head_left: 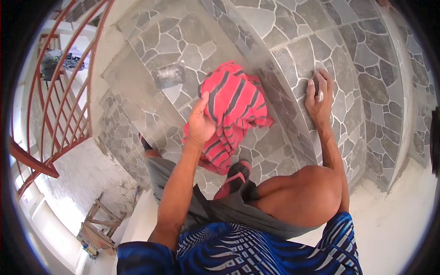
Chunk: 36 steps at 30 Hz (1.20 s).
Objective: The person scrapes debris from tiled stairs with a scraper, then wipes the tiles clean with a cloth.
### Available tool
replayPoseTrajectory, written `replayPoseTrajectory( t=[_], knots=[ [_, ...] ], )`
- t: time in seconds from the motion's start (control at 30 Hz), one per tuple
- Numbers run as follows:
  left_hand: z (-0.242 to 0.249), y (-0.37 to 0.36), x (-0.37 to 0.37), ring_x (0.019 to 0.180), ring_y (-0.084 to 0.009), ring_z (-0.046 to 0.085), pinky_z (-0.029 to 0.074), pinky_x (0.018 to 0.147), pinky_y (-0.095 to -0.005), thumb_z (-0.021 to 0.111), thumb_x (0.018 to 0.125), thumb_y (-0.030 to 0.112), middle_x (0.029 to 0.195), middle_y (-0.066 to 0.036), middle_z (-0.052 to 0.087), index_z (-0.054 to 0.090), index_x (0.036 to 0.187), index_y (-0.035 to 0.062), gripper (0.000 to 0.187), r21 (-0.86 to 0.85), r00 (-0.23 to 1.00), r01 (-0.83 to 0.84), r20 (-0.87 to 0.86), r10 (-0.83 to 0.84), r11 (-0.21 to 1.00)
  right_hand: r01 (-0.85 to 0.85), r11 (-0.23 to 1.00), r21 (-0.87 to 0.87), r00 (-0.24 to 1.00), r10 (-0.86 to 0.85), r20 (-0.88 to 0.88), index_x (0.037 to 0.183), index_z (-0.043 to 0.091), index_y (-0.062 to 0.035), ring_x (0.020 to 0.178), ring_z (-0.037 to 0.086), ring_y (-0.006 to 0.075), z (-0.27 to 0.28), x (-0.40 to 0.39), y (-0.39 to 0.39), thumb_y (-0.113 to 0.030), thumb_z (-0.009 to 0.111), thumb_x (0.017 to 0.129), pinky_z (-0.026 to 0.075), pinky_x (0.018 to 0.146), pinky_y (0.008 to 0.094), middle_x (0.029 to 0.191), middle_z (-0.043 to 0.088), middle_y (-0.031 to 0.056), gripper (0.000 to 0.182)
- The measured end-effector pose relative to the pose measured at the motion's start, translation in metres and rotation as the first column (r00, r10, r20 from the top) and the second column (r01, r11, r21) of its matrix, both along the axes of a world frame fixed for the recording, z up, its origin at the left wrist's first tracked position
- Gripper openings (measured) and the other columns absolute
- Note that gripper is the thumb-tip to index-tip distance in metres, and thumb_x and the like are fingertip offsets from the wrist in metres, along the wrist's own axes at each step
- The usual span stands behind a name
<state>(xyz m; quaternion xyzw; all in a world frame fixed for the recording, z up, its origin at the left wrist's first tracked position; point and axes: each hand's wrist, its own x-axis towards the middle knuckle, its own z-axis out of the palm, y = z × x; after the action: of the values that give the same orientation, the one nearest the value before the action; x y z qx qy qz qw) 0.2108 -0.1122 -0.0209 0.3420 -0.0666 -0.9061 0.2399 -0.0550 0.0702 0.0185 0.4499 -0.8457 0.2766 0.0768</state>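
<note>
My left hand [201, 120] is against a bunched red cloth with dark stripes [236, 98], its visible fingers stretched out along the cloth's left side. Part of the cloth is behind my left wrist. My right hand [319, 98] is over a step [293, 59] with a grey stone pattern and pale joint lines. Its fingers are bent and close together at one of these lines. A small whitish thing [320, 96] shows between thumb and fingers; its kind is too small to make out.
A dusty grey rectangular patch [168, 76] lies on the lower stone-patterned surface, left of the cloth. Red-brown metal railings [68, 91] curve along the left. A wooden stand [103, 222] is at lower left. More curved steps [376, 68] rise to the right. My sandalled foot [238, 172] is below the cloth.
</note>
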Motion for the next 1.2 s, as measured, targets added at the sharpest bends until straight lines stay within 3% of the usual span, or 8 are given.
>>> replayPoseTrajectory(
  t=[0.13,0.33,0.53,0.67,0.77,0.97,1.1,1.2],
  knots=[
    [-0.021,-0.024,-0.025,0.079,-0.0135,0.055,0.044,0.075,-0.0327,0.054,0.101,0.027,0.084,-0.005,0.064,0.063,0.083,-0.0006,0.034,-0.721,0.928,0.374,0.293,-0.231,0.583,0.017,0.997,0.070,1.000,-0.017,-0.006,0.123,0.060,0.0000,0.122,0.053,0.0363,0.002,-0.005,0.000,-0.013,0.056,0.097,0.043,0.103,0.0427,0.132,0.053,0.0221,0.030],
    [-0.061,-0.082,-0.161,0.086,-0.0345,0.057,0.041,0.083,-0.0454,0.057,0.094,0.021,0.086,-0.018,0.062,0.063,0.092,-0.0037,0.026,-0.972,0.949,0.219,0.192,0.252,-0.083,-0.014,0.996,0.088,1.000,0.016,-0.023,0.118,0.060,0.0034,0.116,0.054,0.0412,0.002,-0.006,0.001,-0.010,0.058,0.093,0.044,0.099,0.0450,0.128,0.053,0.0256,0.029],
    [-0.081,0.006,-0.230,0.099,-0.0529,0.051,0.034,0.096,-0.0643,0.048,0.088,0.003,0.103,-0.029,0.053,0.049,0.125,-0.0055,0.038,-0.906,0.625,0.383,0.110,0.773,-0.181,0.010,0.990,0.143,1.000,-0.006,-0.027,0.122,0.059,0.0035,0.117,0.053,0.0413,0.000,-0.011,-0.003,-0.019,0.051,0.097,0.043,0.100,0.0463,0.129,0.052,0.0260,0.035],
    [-0.022,0.159,-0.164,0.120,-0.0554,0.041,0.025,0.108,-0.0627,0.045,0.093,0.005,0.124,-0.037,0.048,0.051,0.115,-0.0136,0.029,-0.960,0.948,0.173,0.223,0.227,0.220,0.004,0.988,0.157,1.000,-0.001,-0.017,0.125,0.058,0.0031,0.119,0.050,0.0420,0.000,-0.009,-0.003,-0.026,0.043,0.100,0.040,0.102,0.0479,0.130,0.051,0.0262,0.041],
    [-0.047,0.194,-0.161,0.106,-0.0540,0.053,0.038,0.099,-0.0626,0.050,0.090,-0.001,0.116,-0.034,0.055,0.051,0.119,-0.0138,0.031,-0.952,0.938,0.276,0.298,0.178,0.134,0.024,0.985,0.172,0.999,-0.029,0.025,0.125,0.057,0.0037,0.122,0.049,0.0413,0.004,-0.010,-0.002,-0.025,0.042,0.100,0.038,0.105,0.0476,0.132,0.050,0.0250,0.041],
    [-0.092,0.059,-0.217,0.096,-0.0486,0.052,0.039,0.091,-0.0575,0.046,0.092,0.003,0.108,-0.032,0.054,0.051,0.123,-0.0100,0.034,-0.809,0.601,0.538,0.172,0.780,-0.236,0.033,0.986,0.166,0.998,-0.042,0.051,0.125,0.057,0.0054,0.124,0.048,0.0391,0.003,-0.007,-0.001,-0.022,0.039,0.101,0.036,0.107,0.0452,0.132,0.050,0.0237,0.041],
    [-0.052,-0.075,-0.235,0.110,-0.0479,0.052,0.037,0.105,-0.0555,0.049,0.087,0.002,0.117,-0.033,0.054,0.039,0.136,-0.0123,0.052,-0.710,0.569,0.702,0.611,0.551,0.061,0.039,0.988,0.150,0.997,-0.048,0.058,0.124,0.058,0.0047,0.122,0.049,0.0389,0.003,-0.006,-0.001,-0.021,0.039,0.101,0.037,0.105,0.0448,0.130,0.051,0.0236,0.040],
    [-0.072,-0.054,-0.241,0.114,-0.0503,0.051,0.035,0.108,-0.0562,0.047,0.087,0.002,0.118,-0.035,0.053,0.037,0.139,-0.0124,0.054,-0.806,0.557,0.590,0.378,0.740,-0.033,0.056,0.993,0.101,0.995,-0.065,0.080,0.123,0.059,0.0034,0.119,0.050,0.0386,0.003,-0.007,-0.004,-0.021,0.039,0.101,0.038,0.104,0.0445,0.128,0.053,0.0233,0.038]
  ],
)
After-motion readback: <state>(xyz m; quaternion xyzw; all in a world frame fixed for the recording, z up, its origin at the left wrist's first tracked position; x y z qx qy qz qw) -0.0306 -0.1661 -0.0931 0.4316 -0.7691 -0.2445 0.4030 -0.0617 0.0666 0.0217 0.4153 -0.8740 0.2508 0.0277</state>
